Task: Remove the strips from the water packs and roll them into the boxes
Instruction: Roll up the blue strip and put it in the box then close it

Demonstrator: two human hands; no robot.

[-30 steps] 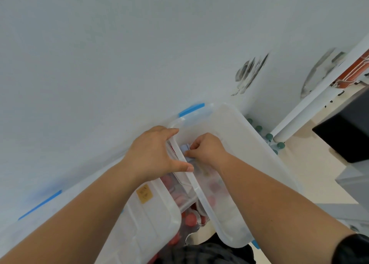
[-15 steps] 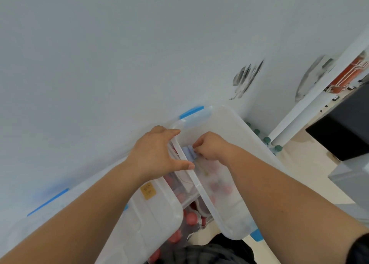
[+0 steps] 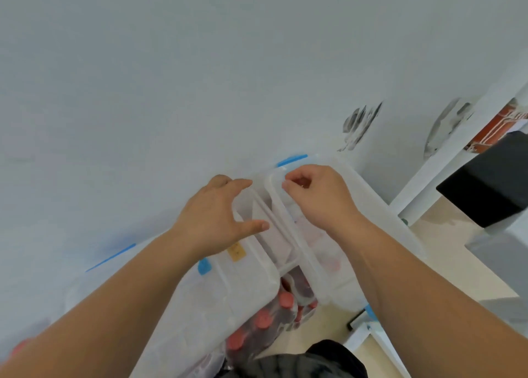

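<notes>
Strip not seen. Right hand (image 3: 317, 197) curled at far rim of right box (image 3: 380, 223); pinching rim or strip, cannot tell. Left hand (image 3: 217, 214) apart, spread flat on left box (image 3: 228, 292), likely steadying. Water packs (image 3: 265, 320) below, between boxes.

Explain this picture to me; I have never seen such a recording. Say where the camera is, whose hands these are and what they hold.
No machine here: a person wears one camera on the head, looking down at their own bare hands. The left hand lies spread on the lid of the left box, clear plastic, against a white wall. The right hand curls its fingers on the lid rim of the right box, seemingly pinching it. Red-capped bottles show between the boxes.
</notes>
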